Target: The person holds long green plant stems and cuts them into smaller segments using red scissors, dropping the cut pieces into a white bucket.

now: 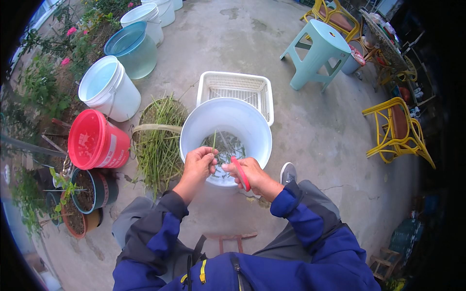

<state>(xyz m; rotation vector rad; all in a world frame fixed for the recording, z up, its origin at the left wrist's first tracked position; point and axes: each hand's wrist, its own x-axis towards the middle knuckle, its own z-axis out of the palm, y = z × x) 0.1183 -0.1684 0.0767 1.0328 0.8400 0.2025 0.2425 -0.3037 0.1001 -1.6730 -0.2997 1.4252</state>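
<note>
Over the near part of a white plastic bucket, my left hand pinches a green plant stem that points up and away. My right hand grips red-handled scissors, their blades reaching over the bucket towards the stem. Cut green pieces lie at the bottom of the bucket, partly hidden by my hands. Left of the bucket, a wicker basket with an arched handle is heaped with long green stems.
A white plastic mesh basket touches the bucket's far side. Along the left stand a red bucket, a white bucket, a blue-rimmed tub and potted plants. A light-blue stool and a yellow-framed chair stand right.
</note>
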